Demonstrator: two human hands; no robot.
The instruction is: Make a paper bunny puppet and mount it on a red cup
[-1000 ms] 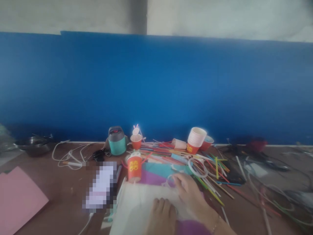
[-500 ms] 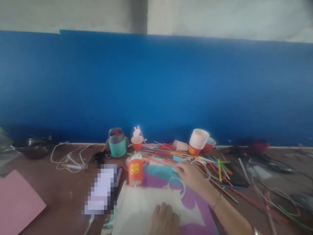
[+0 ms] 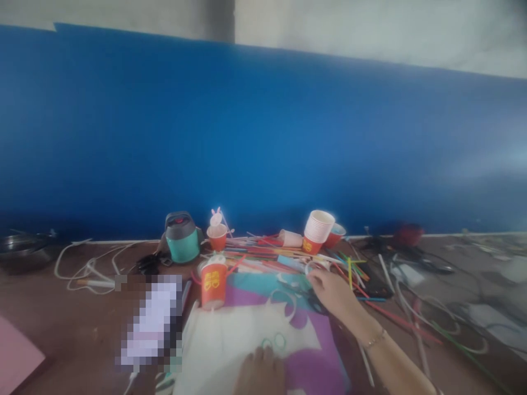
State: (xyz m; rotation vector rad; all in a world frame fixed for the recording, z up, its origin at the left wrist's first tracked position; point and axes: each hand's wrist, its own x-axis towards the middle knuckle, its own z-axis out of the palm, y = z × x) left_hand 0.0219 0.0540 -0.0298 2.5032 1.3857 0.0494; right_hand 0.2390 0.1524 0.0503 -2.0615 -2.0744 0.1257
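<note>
My left hand [image 3: 260,374] lies on a white and purple sheet [image 3: 242,323], fingers together and stretched forward, gripping nothing visible. Just past its fingertips are two small pale rounds with green rims [image 3: 280,341]. My right hand [image 3: 329,289] reaches over the sheet's far right edge, fingertips closed at a white ring [image 3: 316,264] that resembles a tape roll; the fingers partly hide the contact. A red paper cup [image 3: 213,286] with yellow marks and red pipe-cleaner-like arms stands at the sheet's far left corner. Between the hands lies a curled white strip [image 3: 293,307].
A phone [image 3: 152,318] lies left of the sheet. Behind stand a teal flask [image 3: 183,244], a cup with a bunny-like topper [image 3: 217,237] and a stack of paper cups [image 3: 319,227]. Coloured sticks [image 3: 263,255] spread across the back. White cable [image 3: 88,274] lies left, pink paper [image 3: 16,356] front left.
My right hand has moved from the sheet's far edge to the white ring on its right. My left hand has drawn back slightly, showing two green-rimmed rounds. The whole view has shifted.
</note>
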